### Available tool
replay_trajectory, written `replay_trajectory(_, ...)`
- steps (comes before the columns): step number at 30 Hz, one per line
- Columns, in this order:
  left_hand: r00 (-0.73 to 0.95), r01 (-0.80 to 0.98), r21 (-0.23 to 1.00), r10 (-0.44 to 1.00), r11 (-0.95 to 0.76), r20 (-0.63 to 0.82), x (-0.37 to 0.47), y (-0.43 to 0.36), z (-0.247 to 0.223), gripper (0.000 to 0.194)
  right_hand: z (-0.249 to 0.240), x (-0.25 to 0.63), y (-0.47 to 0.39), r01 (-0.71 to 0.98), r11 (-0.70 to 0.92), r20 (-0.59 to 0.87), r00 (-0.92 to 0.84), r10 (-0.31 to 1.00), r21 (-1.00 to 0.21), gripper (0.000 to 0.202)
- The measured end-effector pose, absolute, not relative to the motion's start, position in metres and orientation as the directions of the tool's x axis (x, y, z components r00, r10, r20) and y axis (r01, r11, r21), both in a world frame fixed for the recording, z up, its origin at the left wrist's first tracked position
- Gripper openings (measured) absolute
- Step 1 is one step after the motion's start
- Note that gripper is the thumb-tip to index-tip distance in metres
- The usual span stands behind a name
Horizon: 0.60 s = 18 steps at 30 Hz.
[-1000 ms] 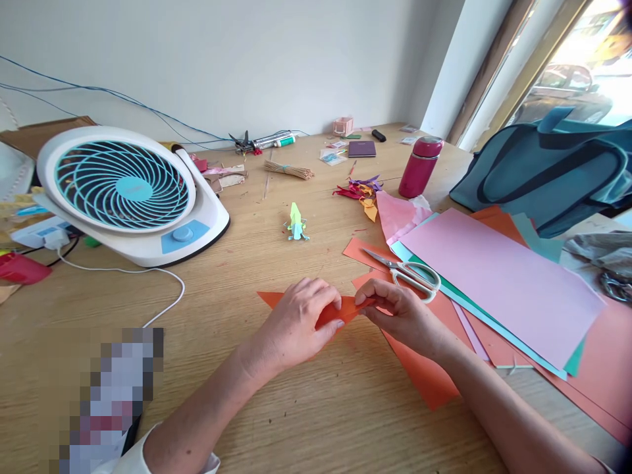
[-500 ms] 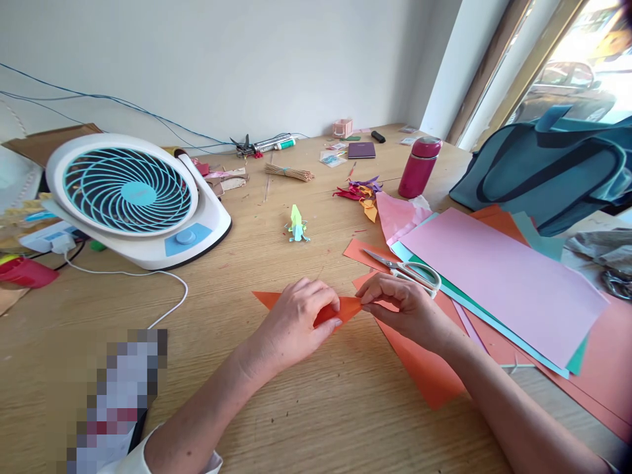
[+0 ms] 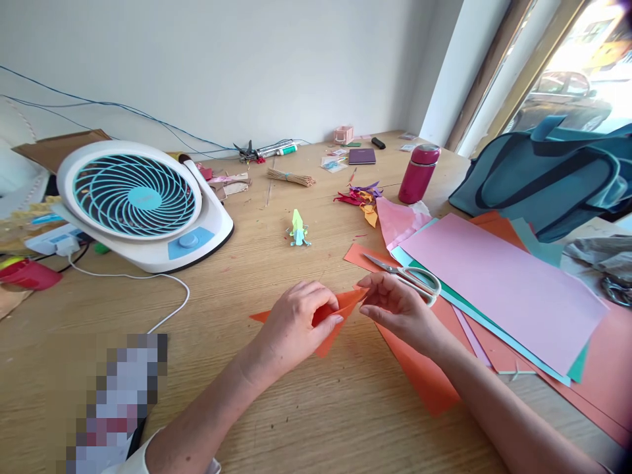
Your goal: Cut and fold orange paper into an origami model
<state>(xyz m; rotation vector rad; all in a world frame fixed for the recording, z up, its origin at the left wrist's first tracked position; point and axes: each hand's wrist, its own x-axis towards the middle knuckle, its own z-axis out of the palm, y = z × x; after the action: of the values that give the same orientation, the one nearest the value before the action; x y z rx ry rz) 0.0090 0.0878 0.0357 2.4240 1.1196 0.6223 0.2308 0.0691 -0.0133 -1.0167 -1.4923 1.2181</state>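
While steadying the folded orange paper (image 3: 328,342) in the left hand (image 3: 296,322), leaving its tip pointing toward the right hand (image 3: 402,313). Curled around the near layers on the left, thumb against fingers, presumably to stop the folds springing apart. Parted by a narrow gap on the right, thumb below and fingers above, beside the tip; cannot tell about contact there, with the fingertips crowding the view. Has the scissors (image 3: 397,270) lying just beyond the right hand, likely set down to leave the fingers free. Has a loose orange sheet (image 3: 427,382) under the right forearm and the pink sheet (image 3: 494,283) farther right, probably stacked aside to spare bare bench (image 3: 237,408) below the left hand.

Compared with the earlier frame, no longer pinching the tip on the right. Also showing a lower corner hanging beneath the left thumb, with the tip angled higher.
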Motion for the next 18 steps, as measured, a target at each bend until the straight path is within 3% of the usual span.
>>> replay_trajectory(4,0.591,0.551,0.582,0.771,-0.599,0.234,0.012,0.082,0.037,0.024,-0.012,0.219,0.067,-0.134,0.075,0.109,-0.273,0.956,-0.988,0.029)
replay_trajectory(10,0.625,0.513,0.607,0.749,-0.606,0.219,0.014,0.077,0.035,0.057,-0.009,0.215,0.064,-0.197,-0.021,0.036,-0.281,0.959,-0.98,0.024)
replay_trajectory(18,0.648,0.459,0.652,0.73,-0.603,0.219,0.016,0.075,0.036,0.062,-0.009,0.215,0.064,-0.241,-0.023,0.038,-0.245,0.969,-0.97,0.022)
